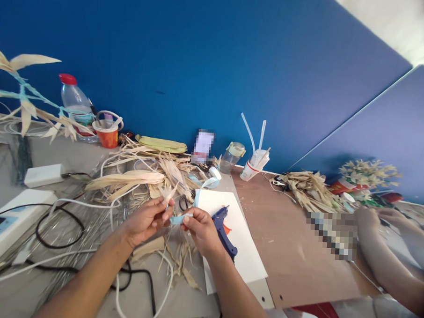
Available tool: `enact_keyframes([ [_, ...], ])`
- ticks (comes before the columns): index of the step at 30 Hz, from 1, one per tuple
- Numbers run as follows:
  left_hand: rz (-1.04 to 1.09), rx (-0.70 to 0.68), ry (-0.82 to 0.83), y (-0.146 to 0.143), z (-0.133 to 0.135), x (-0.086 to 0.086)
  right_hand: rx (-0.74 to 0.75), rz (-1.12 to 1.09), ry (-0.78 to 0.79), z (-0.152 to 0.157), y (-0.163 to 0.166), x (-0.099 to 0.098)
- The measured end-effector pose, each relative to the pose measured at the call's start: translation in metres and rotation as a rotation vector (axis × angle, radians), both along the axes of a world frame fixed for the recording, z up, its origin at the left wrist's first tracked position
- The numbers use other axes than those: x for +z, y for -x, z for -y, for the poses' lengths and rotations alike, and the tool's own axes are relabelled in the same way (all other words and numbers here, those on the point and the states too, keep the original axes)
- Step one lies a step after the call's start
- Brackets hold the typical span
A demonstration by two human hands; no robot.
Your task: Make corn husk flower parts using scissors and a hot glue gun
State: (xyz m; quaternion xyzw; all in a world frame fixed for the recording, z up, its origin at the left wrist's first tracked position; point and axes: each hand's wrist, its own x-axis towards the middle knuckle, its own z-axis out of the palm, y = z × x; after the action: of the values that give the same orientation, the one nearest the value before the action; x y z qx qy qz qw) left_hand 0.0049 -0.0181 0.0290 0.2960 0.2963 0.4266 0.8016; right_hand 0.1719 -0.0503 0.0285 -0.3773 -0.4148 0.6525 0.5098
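My left hand (pixel 144 223) is closed, with its thumb and fingers pinching the base of a small pale corn husk piece (pixel 169 193) that fans upward. Close beside it, my right hand (pixel 202 230) pinches a light blue strip of tape (pixel 177 220), stretched between the two hands. More blue tape lies behind, by a white roll (pixel 214 172). A dark blue glue gun (pixel 226 234) rests on white paper (pixel 246 249), just right of my right hand. Black scissor handles (pixel 184 203) show between my hands, their blades hidden.
Dried husks (pixel 127 179) and thin wires cover the left side, with cables and a power strip (pixel 15 225). Behind stand a bottle (pixel 76 101), an orange cup (pixel 107 136), a phone (pixel 203 147), a jar (pixel 232 157) and a cup with glue sticks (pixel 253 168). Another person's arms (pixel 380 246) are at right.
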Motion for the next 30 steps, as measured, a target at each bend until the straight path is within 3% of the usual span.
enact_keyframes([
  [12,0.218,0.093,0.021,0.0005,0.0003,0.0072,-0.081,0.163,-0.058,-0.0009,0.0030,0.0096],
  [21,-0.037,0.110,0.016,-0.0019,0.0014,0.0029,-0.093,0.154,-0.058,-0.0016,0.0014,0.0066],
  [25,-0.164,-0.022,-0.065,-0.0010,0.0025,0.0001,-0.085,0.135,-0.055,-0.0008,0.0018,0.0081],
  [30,-0.366,-0.023,-0.215,-0.0018,0.0025,-0.0022,-0.101,0.191,-0.076,0.0002,0.0016,0.0076],
])
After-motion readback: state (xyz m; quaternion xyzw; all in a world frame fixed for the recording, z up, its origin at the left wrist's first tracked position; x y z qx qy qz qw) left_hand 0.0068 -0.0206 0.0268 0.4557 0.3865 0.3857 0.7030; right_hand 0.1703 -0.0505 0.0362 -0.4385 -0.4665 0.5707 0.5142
